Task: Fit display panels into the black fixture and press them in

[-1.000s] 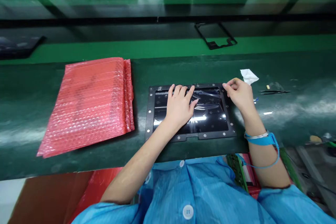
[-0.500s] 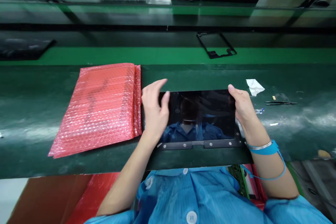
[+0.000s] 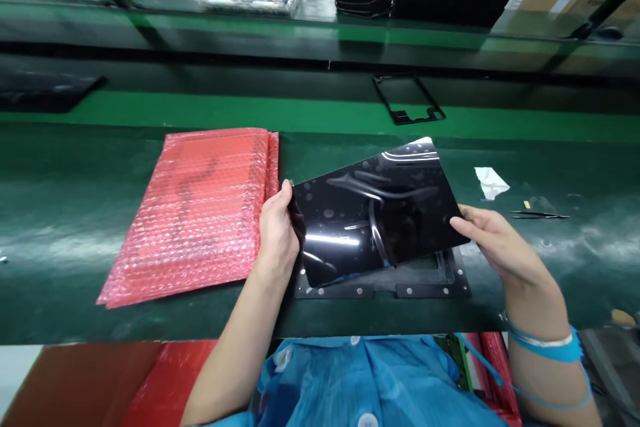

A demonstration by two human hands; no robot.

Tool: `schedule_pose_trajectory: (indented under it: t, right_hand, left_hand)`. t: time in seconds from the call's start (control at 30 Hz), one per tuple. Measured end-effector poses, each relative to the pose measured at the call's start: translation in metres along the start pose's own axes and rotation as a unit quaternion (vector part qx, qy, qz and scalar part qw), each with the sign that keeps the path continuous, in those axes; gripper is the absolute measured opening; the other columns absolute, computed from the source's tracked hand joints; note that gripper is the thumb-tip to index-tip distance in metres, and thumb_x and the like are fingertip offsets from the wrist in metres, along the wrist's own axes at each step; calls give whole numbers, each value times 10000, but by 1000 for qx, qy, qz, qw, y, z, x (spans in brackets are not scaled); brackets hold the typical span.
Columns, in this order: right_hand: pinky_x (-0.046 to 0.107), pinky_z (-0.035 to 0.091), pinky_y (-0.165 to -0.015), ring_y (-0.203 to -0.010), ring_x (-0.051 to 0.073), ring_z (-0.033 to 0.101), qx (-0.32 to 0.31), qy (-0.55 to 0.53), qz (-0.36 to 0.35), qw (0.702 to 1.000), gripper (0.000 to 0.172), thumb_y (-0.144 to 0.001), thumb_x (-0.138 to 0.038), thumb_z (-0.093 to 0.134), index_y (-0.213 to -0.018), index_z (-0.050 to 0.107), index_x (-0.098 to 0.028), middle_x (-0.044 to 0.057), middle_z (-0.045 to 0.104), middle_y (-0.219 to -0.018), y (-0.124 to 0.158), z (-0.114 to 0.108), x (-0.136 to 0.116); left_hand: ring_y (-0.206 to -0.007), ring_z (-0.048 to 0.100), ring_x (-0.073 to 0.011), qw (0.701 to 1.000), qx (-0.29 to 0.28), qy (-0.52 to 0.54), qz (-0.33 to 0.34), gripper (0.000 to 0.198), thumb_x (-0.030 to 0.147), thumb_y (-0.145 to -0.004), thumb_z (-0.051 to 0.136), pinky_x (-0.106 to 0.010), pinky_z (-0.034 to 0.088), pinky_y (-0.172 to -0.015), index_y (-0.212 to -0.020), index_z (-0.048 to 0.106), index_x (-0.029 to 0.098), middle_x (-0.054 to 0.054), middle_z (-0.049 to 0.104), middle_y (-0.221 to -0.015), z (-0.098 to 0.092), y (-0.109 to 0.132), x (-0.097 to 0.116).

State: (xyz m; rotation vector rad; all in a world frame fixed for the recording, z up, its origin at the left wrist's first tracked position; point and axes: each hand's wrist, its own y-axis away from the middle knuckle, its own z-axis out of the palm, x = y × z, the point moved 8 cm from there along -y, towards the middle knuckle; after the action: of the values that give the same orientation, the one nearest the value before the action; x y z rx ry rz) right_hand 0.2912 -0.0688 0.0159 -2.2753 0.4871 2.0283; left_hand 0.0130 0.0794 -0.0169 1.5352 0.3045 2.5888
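A glossy black screen panel is tilted above the bench, held at both ends. My left hand grips its left edge, thumb on top. At the lower right corner, my right hand pinches the panel between thumb and fingers. Clear film with wrinkles and bubbles appears to cover its face. Below it a black frame with round silvery dots along its near edge lies flat on the bench, mostly hidden by the panel. Close to my left hand lies a stack of red bubble-wrap pouches.
Tweezers and a crumpled white paper lie on the right of the green bench. Farther back is an empty black frame. A dark flat item sits at the far left, below a shelf holding black bins.
The panel has come up off the black frame and is now tilted. My left hand has closed on its left edge; my right hand has shifted to its lower right corner.
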Motion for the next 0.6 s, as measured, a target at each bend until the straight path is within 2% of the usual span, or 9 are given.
schedule_pose_trajectory:
  t: [0.07,0.17,0.27,0.4,0.47,0.6]
  right_hand:
    - [340,583,-622,-647,213,666,-2,-37,40,999,441,-680,-609,804,-827,727,-200,56,707,-761,7,2,9]
    - [284,518,-416,-485,187,624,35,-80,75,993,433,-625,-560,855,-806,721,-191,44,688,-711,9,2,12]
    - [267,512,-401,-449,168,598,67,-97,75,990,427,-574,-533,890,-728,711,-177,38,662,-658,5,-3,7]
    - [277,503,-396,-395,140,530,114,-93,61,987,467,-507,-562,907,-637,683,-174,26,618,-587,3,-19,4]
    - [280,477,-382,-381,134,503,131,-82,63,986,488,-482,-579,909,-619,671,-176,24,598,-562,4,-27,6]
    - [272,411,-365,-391,122,471,161,-59,75,982,504,-466,-594,905,-629,656,-188,15,567,-563,8,-38,12]
  left_hand:
    - [-659,737,-187,1000,0,9,-13,199,315,-803,720,-277,605,-694,-690,724,151,-39,752,-681,-1,0,-2]
    - [-680,739,-198,999,-15,11,-31,235,361,-749,780,-282,600,-714,-672,712,149,-32,735,-647,1,2,-3]
    - [-737,739,-203,997,-68,-2,-43,264,397,-725,803,-278,589,-727,-753,729,145,-34,742,-691,7,10,0]
    - [-567,669,-146,978,-172,-45,-111,293,423,-744,783,-217,529,-533,-759,703,142,-19,703,-645,15,37,-4]
    - [-546,664,-151,959,-227,-73,-155,292,416,-762,771,-214,514,-490,-791,691,137,-23,695,-646,19,53,-10]
    - [-645,724,-196,933,-298,-100,-176,343,365,-829,712,-218,516,-490,-1078,657,135,-64,746,-806,25,75,-9]
